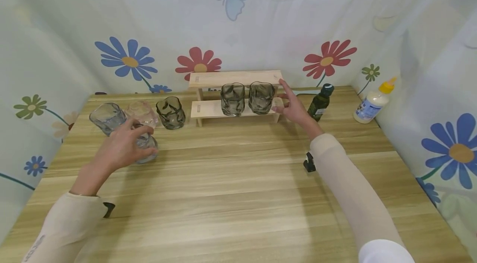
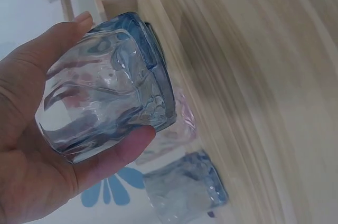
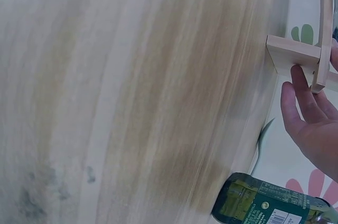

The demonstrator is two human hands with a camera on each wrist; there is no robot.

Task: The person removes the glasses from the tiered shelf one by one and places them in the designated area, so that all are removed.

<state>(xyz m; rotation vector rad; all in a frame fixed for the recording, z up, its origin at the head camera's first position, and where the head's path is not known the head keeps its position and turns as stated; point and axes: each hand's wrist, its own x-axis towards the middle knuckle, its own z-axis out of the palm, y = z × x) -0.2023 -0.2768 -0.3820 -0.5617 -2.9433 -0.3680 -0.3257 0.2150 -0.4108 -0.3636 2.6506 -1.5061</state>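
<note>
Tumbler, clear blue-tinted glass with wavy walls [image 2: 105,86]: one, above the left part of the wood-grained bench [image 1: 231,205]. Your left hand [image 1: 119,147] grips it, thumb and fingers curled round the sides. Handling, as judged: fairly heavy for its bulk, rigid, smooth enough to slip if damp, apt to chip against its neighbours. Best hold: the sides, where the dented wall gives your fingertips purchase.

Stand, pale wood, two-tier [image 1: 238,76]: one, at the rear of the bench. Your right hand [image 1: 296,107] is at its right end, fingers spread, gripping nothing that shows; whether they press on the wood, you cannot tell.

Pair of smoky grey glass tumblers [image 1: 232,99]: side by side on the lower tier.

Third grey tumbler [image 1: 171,112]: on the bench, just left of the stand.

Pink-tinted glass tumbler [image 1: 148,110]: beside that, partly covered by your left hand.

Second blue-tinted tumbler [image 1: 108,114]: farthest left.

Dark green bottle, black cap [image 1: 319,103]: right of the stand; its top is cut off in the right wrist view.

Hard to make out: whether the gripped tumbler's base touches the bench; the bottle's small print; what the small black piece [image 1: 309,162] beside your right sleeve is.
</note>
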